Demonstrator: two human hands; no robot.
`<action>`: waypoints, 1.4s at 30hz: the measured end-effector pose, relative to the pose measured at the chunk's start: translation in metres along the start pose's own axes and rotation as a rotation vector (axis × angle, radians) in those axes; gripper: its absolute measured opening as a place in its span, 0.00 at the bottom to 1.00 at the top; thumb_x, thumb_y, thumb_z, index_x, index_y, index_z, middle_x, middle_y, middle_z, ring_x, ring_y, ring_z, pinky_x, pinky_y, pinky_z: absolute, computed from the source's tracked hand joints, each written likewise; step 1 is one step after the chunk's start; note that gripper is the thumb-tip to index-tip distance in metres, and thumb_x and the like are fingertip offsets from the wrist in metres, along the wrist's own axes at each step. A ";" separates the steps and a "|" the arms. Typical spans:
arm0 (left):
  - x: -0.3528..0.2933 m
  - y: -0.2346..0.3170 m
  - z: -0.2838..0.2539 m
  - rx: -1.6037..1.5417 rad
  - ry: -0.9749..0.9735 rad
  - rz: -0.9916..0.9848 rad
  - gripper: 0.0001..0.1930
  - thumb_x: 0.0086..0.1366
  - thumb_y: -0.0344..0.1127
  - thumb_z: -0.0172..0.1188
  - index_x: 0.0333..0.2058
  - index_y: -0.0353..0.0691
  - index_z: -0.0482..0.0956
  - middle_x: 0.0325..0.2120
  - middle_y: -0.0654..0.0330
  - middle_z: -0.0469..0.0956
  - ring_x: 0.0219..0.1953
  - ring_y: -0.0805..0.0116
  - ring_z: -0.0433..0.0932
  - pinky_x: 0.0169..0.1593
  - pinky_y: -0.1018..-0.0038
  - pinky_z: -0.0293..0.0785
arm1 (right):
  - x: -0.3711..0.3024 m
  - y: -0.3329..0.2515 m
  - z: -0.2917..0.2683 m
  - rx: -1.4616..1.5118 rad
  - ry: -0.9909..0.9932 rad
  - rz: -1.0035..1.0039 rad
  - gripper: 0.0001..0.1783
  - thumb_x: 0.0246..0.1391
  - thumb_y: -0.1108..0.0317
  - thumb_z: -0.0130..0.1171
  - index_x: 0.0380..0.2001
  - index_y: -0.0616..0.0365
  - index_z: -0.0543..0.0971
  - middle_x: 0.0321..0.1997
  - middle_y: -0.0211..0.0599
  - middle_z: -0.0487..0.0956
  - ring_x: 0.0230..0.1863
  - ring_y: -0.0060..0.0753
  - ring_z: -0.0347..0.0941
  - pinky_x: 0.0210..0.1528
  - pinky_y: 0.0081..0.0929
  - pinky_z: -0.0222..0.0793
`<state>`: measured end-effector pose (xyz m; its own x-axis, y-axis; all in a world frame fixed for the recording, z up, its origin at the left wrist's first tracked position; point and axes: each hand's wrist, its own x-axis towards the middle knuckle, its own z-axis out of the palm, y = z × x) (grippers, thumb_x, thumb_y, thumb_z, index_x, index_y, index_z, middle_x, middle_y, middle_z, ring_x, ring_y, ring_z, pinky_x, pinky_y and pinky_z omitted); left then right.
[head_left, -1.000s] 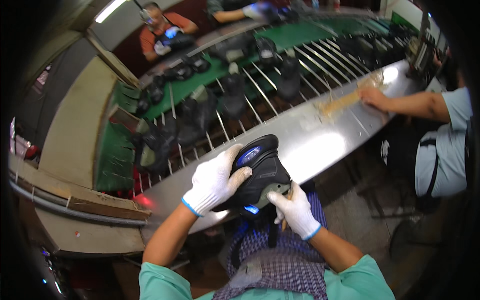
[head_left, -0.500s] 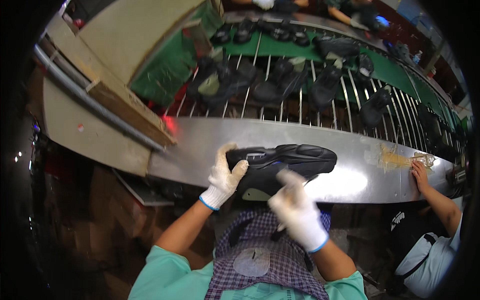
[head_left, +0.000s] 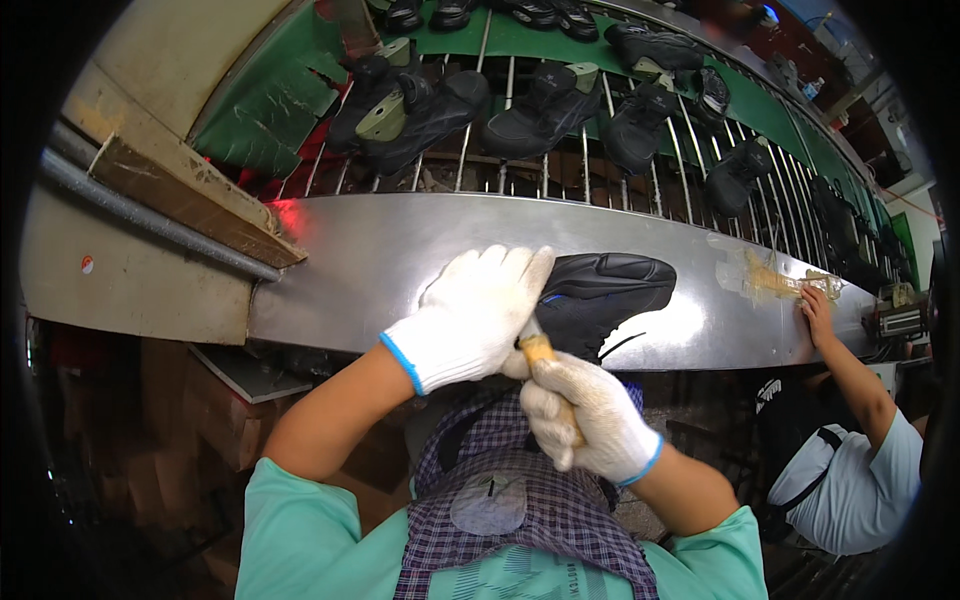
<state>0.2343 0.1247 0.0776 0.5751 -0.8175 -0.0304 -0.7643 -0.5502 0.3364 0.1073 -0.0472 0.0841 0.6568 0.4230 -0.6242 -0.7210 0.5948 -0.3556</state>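
Observation:
A black shoe (head_left: 612, 285) lies on its side at the near edge of the metal bench, its toe pointing right. My white-gloved left hand (head_left: 485, 305) is laid over the shoe's heel half and grips it, hiding that end. In my gloved right hand (head_left: 585, 405) is a wooden-handled tool (head_left: 538, 348), held in a closed fist just below the left hand. Its short pale tip points up at the shoe, beside the left fingers. What kind of tool it is cannot be made out.
Several black shoes (head_left: 548, 112) rest on a rack of metal rods behind the metal bench (head_left: 400, 235). A wooden beam (head_left: 185, 200) and a pipe stand at left. At right, a co-worker's hand (head_left: 817, 312) touches the bench near brown tape (head_left: 765, 275).
My left hand has shifted over the shoe, now covering its heel half. My right hand has moved slightly down, and the tool in it now shows. The view has tilted down a little.

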 end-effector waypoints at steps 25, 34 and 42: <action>-0.016 -0.008 0.009 0.025 0.238 0.140 0.55 0.40 0.49 0.86 0.65 0.27 0.71 0.58 0.41 0.78 0.59 0.41 0.79 0.63 0.55 0.77 | 0.006 -0.041 0.008 -2.032 0.174 -0.432 0.19 0.72 0.54 0.57 0.41 0.63 0.77 0.22 0.49 0.81 0.25 0.53 0.83 0.29 0.45 0.80; -0.020 -0.008 0.008 0.006 0.226 0.109 0.57 0.38 0.50 0.87 0.65 0.29 0.72 0.58 0.43 0.78 0.60 0.43 0.79 0.63 0.55 0.78 | -0.035 -0.093 -0.029 -2.232 0.497 -0.312 0.25 0.72 0.47 0.57 0.40 0.62 0.82 0.23 0.49 0.83 0.25 0.52 0.84 0.32 0.47 0.80; -0.021 -0.008 0.005 0.003 0.234 0.143 0.56 0.39 0.51 0.86 0.64 0.28 0.72 0.58 0.42 0.78 0.59 0.42 0.80 0.63 0.55 0.78 | -0.024 -0.115 -0.059 -1.860 0.357 -0.249 0.34 0.68 0.37 0.57 0.43 0.62 0.86 0.27 0.47 0.85 0.26 0.44 0.82 0.33 0.40 0.77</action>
<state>0.2273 0.1456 0.0710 0.5124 -0.8257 0.2359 -0.8435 -0.4323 0.3188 0.1610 -0.1660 0.0985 0.8734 0.1717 -0.4557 -0.0816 -0.8709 -0.4846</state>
